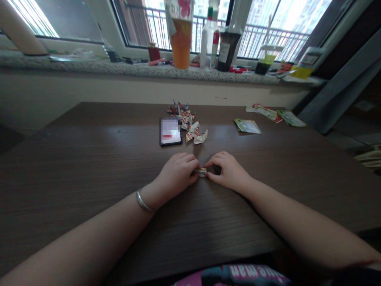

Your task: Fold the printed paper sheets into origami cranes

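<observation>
A small folded piece of printed paper (202,172) lies on the dark wooden table (89,159) between my two hands. My left hand (177,174), with a silver bangle on its wrist, is curled, and its fingertips pinch the paper's left end. My right hand (228,170) is curled too and pinches the right end. Most of the paper is hidden under my fingers.
A phone (170,131) lies beyond my hands, next to a heap of folded paper cranes (190,123). Loose paper sheets (247,126) lie at the right back. On the windowsill (119,69) stand an orange drink cup (181,39), bottles and other cups.
</observation>
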Demonstrator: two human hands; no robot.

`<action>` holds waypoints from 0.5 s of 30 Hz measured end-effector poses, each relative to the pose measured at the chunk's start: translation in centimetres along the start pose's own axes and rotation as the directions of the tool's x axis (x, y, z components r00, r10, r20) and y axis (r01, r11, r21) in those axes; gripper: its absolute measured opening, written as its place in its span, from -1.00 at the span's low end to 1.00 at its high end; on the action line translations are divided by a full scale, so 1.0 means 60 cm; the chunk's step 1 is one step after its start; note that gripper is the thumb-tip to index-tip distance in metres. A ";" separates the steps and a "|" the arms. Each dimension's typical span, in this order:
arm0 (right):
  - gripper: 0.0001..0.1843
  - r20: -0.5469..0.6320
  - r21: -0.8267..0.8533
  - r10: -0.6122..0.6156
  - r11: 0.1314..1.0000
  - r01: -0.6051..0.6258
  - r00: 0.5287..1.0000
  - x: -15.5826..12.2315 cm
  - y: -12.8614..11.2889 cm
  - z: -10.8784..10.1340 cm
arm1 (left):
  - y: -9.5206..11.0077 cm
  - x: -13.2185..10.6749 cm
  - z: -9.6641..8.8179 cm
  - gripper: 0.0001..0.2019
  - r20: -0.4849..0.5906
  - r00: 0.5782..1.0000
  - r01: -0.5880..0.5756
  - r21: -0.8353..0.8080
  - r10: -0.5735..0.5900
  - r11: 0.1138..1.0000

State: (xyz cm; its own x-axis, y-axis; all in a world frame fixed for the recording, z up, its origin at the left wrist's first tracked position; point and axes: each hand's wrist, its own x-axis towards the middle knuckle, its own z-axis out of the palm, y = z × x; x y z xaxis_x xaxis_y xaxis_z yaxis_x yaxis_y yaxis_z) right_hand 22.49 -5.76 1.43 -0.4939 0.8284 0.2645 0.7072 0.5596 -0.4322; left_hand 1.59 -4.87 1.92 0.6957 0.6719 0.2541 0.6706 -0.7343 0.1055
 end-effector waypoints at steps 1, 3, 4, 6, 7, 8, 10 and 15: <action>-0.86 0.001 0.000 0.004 1.000 -0.004 1.000 0.000 0.000 0.001 | 0.000 0.000 -0.001 -0.92 -0.003 1.000 -0.005 -0.001 0.005 1.000; -0.90 0.006 0.005 0.007 1.000 -0.007 1.000 0.000 -0.001 0.001 | 0.001 0.001 -0.002 -0.93 -0.008 1.000 -0.021 -0.002 0.021 1.000; -0.92 0.009 0.008 0.005 1.000 -0.005 1.000 0.001 -0.002 0.001 | 0.001 0.001 -0.002 -0.94 -0.010 0.999 -0.030 -0.001 0.030 1.000; -0.94 0.013 0.006 0.000 1.000 0.000 1.000 0.002 -0.003 0.001 | 0.002 0.002 -0.003 -0.95 -0.013 0.999 -0.043 0.003 0.043 0.999; -0.94 0.015 -0.002 -0.003 1.000 0.003 1.000 0.002 -0.004 0.000 | 0.003 0.002 -0.004 -0.95 -0.014 0.999 -0.047 0.002 0.047 0.999; -0.95 0.015 -0.014 -0.007 1.000 0.007 1.000 0.002 -0.006 -0.001 | 0.003 0.002 -0.004 -0.95 -0.015 0.999 -0.049 -0.002 0.049 0.999; -0.95 0.020 -0.044 -0.024 0.999 0.025 1.000 0.002 -0.008 -0.004 | 0.004 0.003 -0.005 -0.95 -0.012 0.999 -0.049 -0.017 0.049 0.999; -0.98 0.018 -0.072 -0.090 0.993 0.091 0.996 0.001 -0.014 -0.007 | 0.006 0.004 -0.006 -0.93 0.002 0.999 -0.049 -0.044 0.049 0.998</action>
State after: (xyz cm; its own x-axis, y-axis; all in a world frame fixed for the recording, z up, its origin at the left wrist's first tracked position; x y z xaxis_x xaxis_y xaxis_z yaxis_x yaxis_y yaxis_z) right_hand 22.09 -6.17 2.17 -0.5646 0.7740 0.2866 0.6938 0.6331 -0.3432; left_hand 1.91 -5.01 2.38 0.7285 0.6350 0.2568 0.6237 -0.7700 0.1348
